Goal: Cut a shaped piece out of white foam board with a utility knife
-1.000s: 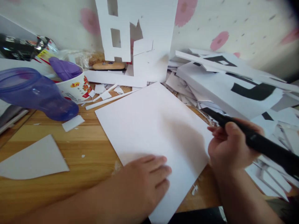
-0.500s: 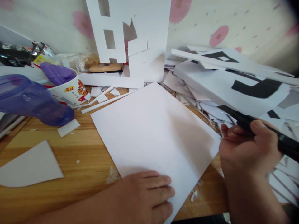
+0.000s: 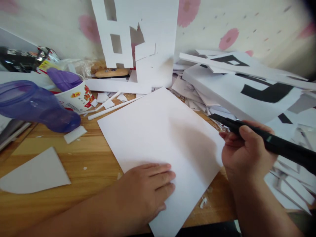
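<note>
A white board [image 3: 145, 131] lies on the wooden table, turned so one corner points away from me. My left hand [image 3: 148, 187] rests flat on its near part, fingers stretched out. To the right, my right hand [image 3: 247, 148] is wrapped round a black utility knife [image 3: 271, 141], raised above the board's right corner. The dark blade end of the knife points left and away, apart from the board. The hand and knife cast a shadow across the board's right side.
A purple bottle [image 3: 39, 105] lies beside a paper cup [image 3: 76, 95] at the left. White offcuts [image 3: 34, 171] lie on the table [image 3: 84, 197]. A cut-out white panel [image 3: 158, 29] stands against the wall. Stacked sheets with black shapes [image 3: 247, 85] fill the right side.
My left hand has slid up and slightly left on the board. My right hand has moved left with the utility knife, bringing its tip over the board's right edge.
</note>
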The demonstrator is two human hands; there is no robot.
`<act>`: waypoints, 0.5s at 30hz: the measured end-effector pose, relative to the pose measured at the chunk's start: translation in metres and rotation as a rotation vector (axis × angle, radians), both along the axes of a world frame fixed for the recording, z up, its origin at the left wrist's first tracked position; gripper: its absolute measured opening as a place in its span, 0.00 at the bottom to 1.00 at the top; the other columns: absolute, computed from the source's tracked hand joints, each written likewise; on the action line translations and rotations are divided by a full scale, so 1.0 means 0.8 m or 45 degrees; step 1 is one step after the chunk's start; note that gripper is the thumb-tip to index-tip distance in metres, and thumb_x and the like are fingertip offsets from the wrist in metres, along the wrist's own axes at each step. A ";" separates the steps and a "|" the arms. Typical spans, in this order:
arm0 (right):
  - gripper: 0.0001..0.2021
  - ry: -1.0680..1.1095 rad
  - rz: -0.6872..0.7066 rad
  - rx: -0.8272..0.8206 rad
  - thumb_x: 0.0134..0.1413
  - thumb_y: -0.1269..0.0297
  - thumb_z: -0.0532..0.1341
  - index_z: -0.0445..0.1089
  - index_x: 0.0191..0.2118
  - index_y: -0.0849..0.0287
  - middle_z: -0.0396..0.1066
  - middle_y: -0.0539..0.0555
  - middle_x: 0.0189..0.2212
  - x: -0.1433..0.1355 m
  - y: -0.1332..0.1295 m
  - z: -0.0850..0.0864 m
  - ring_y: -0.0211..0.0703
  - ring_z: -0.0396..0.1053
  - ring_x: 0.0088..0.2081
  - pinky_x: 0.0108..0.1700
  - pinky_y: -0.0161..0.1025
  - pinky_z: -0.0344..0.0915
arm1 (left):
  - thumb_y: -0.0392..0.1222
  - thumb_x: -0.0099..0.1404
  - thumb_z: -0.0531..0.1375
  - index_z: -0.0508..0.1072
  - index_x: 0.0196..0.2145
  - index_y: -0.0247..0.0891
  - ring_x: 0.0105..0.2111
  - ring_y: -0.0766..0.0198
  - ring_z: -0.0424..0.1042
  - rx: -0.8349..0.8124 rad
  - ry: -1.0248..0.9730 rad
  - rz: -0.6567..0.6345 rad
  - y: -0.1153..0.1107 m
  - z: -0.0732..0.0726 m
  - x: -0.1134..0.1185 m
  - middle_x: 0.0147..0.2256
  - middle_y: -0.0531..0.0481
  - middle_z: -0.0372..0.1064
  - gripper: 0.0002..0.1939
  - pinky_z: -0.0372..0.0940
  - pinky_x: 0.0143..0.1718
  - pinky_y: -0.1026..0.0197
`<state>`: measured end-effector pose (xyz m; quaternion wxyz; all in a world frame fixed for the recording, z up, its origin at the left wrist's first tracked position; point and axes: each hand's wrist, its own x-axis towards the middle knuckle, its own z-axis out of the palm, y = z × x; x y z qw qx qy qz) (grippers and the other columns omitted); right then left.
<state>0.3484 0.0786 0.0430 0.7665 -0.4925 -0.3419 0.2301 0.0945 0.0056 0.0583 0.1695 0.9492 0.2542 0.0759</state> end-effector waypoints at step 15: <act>0.15 -1.111 0.796 -0.287 0.48 0.58 0.69 0.74 0.44 0.50 0.77 0.51 0.38 -0.064 -0.003 -0.004 0.45 0.76 0.38 0.39 0.41 0.74 | 0.56 0.55 0.68 0.61 0.62 0.31 0.66 0.37 0.49 0.042 0.312 0.592 0.031 -0.013 -0.024 0.66 0.27 0.50 0.43 0.56 0.61 0.41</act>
